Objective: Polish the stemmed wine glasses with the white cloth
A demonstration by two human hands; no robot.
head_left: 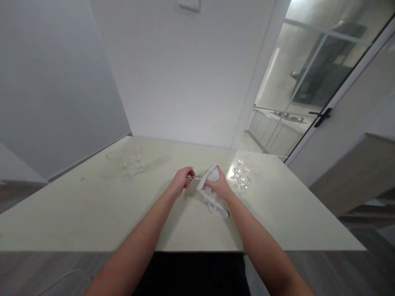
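Over the middle of the table, my left hand (182,180) has its fingers closed on the foot end of a small clear stemmed glass (196,178), which lies sideways in the air. A white cloth (212,193) is in my right hand (219,184), its fingers wrapped round it, with the lower part hanging down. The far end of the glass goes into the cloth, so the bowl is mostly hidden. Both hands are close together, just above the tabletop.
Several clear stemmed glasses (242,174) stand on the pale table (123,222) right of my hands. Another group of clear glasses (131,166) stands at the back left. A wall (185,82) is behind the table; a glazed door (308,94) is at the right.
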